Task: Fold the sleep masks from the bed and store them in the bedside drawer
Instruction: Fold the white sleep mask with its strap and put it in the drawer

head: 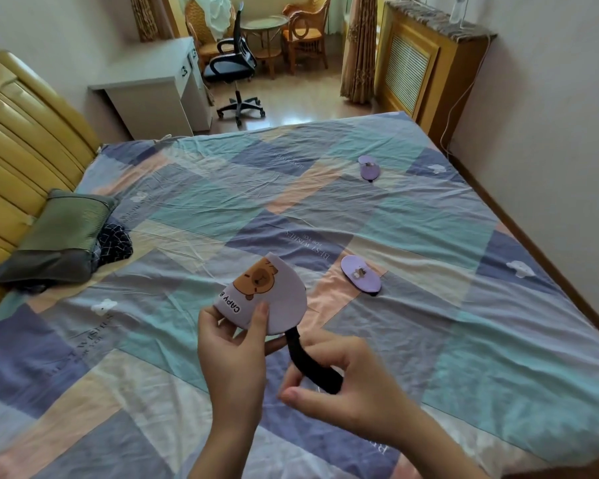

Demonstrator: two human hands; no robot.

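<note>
— What is seen of the surface and the room?

— Most of the frame is filled by a bed (pixel 377 216) covered with a patchwork sheet of blue, teal, peach and cream blocks. A yellow padded headboard (pixel 21 133) is set along the left edge, and a green pillow (pixel 59 236) is laid against it with a dark checked cloth (pixel 115 242) tucked beside it. A white desk (pixel 153 88) and a black office chair (pixel 234 70) are placed at the upper centre, wicker chairs (pixel 305 32) and a round glass table (pixel 265 24) behind them, and a wooden radiator cover (pixel 426 67) at the upper right.

— And the task's things?

— A folded purple sleep mask (pixel 267 299) printed with a capybara is held above the sheet at lower centre, pinched between thumb and fingers of the left hand (pixel 232 357). Its black strap (pixel 312 364) is gripped by the closed fingers of the right hand (pixel 346 385). A second purple mask (pixel 360 273) is laid flat on the sheet just right of centre, and a third mask (pixel 370 167) is laid well apart, nearer the far edge. Nothing is set between them.
</note>
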